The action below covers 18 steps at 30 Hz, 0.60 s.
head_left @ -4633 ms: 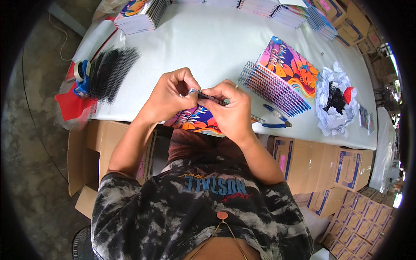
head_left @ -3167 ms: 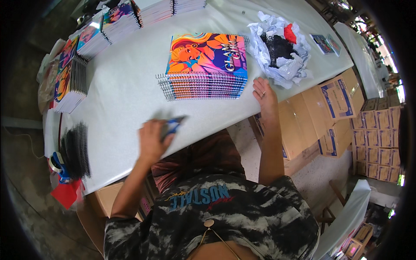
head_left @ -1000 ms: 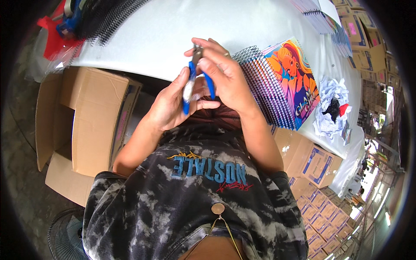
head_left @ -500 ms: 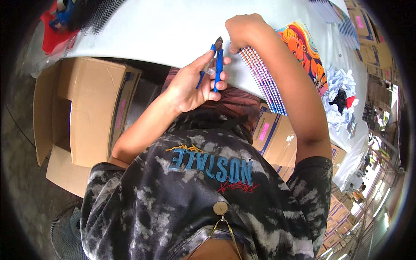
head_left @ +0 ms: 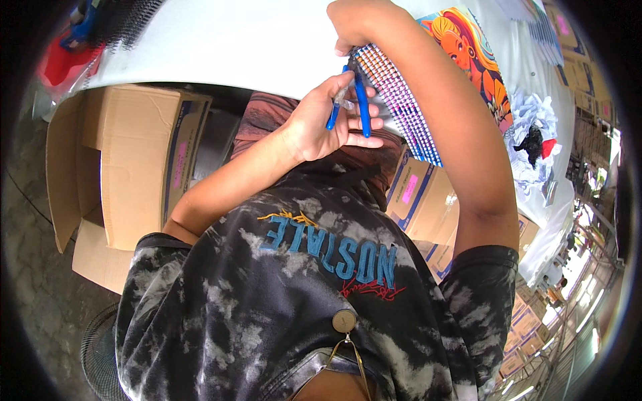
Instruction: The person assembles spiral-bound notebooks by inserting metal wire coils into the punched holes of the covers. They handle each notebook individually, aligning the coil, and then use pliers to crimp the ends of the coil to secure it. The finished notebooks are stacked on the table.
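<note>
In my left hand [head_left: 314,127] is a pair of blue-handled cutting pliers [head_left: 364,110], its handles lying spread across my palm and fingers. The dark jaws point away from me and reach the far corner of a stack of spiral-bound notebooks [head_left: 401,107]; whether they touch a coil I cannot tell. White and purple-blue coils run along the stack's near edge. A bright cover [head_left: 461,53] with a cartoon figure in orange and yellow lies uppermost. My right hand [head_left: 354,23] bends over the stack's far left corner, fingers curled down and mostly hidden behind the wrist.
The white table [head_left: 221,47] spans the far side. Black coils [head_left: 130,20] and a red object [head_left: 63,73] lie at its left. Crumpled pale-blue wrapping [head_left: 535,127] and more notebooks [head_left: 535,27] are at right. An open cardboard box [head_left: 134,160] stands left below; other boxes [head_left: 424,200] sit beneath the table.
My left hand has moved right, bringing the pliers' jaws up to the notebooks' corner beside my right hand. My right hand stays at that corner. The whole view has shifted slightly.
</note>
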### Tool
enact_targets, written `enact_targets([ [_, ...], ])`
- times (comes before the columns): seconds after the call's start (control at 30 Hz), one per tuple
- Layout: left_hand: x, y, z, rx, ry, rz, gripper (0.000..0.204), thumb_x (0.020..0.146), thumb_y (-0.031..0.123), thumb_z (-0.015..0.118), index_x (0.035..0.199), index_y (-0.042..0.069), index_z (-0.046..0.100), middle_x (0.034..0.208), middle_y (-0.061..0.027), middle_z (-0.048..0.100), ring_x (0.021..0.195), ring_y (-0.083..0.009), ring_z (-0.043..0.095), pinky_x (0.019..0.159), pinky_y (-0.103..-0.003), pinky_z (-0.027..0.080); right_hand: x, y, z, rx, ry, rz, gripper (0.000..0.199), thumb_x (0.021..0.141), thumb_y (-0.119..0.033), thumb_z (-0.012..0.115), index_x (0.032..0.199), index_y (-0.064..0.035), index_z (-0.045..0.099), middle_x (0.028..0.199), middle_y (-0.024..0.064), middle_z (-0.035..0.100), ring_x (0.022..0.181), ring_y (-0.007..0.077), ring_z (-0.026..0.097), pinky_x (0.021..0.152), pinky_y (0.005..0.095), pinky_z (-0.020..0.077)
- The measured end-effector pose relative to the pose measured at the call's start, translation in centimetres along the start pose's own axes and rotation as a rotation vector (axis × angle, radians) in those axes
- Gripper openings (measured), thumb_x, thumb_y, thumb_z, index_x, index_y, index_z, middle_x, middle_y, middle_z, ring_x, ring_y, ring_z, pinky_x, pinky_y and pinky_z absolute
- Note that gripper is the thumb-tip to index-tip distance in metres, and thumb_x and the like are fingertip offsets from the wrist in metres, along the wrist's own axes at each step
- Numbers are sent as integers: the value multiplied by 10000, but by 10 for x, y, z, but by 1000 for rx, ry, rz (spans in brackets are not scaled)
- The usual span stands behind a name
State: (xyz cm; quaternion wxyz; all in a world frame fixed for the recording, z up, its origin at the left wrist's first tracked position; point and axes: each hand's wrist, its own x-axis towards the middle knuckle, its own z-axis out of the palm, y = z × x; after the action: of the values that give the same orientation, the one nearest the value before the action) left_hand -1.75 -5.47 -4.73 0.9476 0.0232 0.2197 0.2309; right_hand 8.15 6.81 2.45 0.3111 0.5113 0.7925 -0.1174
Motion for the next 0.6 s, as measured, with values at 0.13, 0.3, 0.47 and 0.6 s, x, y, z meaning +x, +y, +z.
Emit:
enact_targets([
  [0.13, -6, 4, 2, 126, 22, 21, 466, 961, 461, 319, 1021, 30, 485, 763, -46, 468, 620, -137, 459, 609, -324, 533, 7, -1, 12, -36, 71, 9, 215, 687, -177, 636, 831, -29, 696, 903, 160, 667, 868, 270, 647, 740, 378, 519],
  [0.3, -15, 9, 9, 296, 35, 7, 516, 965, 472, 290, 1099, 11, 480, 874, -104, 544, 795, -216, 587, 713, -339, 534, 6, 2, 0, 41, 12, -54, 230, 691, -141, 574, 841, -11, 689, 903, 190, 654, 847, 294, 639, 731, 386, 505],
  [0.47, -7, 17, 4, 331, 11, 5, 555, 963, 489, 274, 1157, 6, 466, 966, -144, 571, 970, -290, 608, 791, -364, 525, -4, 17, -30, 66, -174, -238, 225, 661, -156, 596, 789, 7, 683, 794, 212, 642, 712, 336, 610, 653, 406, 473],
  [0.6, -2, 16, -26, 168, -179, -33, 517, 956, 483, 318, 1118, 19, 478, 855, -107, 570, 782, -253, 628, 686, -363, 553, 9, 32, -10, 153, -170, -357, 197, 639, -139, 606, 763, -8, 686, 735, 181, 644, 648, 271, 608, 603, 376, 466],
])
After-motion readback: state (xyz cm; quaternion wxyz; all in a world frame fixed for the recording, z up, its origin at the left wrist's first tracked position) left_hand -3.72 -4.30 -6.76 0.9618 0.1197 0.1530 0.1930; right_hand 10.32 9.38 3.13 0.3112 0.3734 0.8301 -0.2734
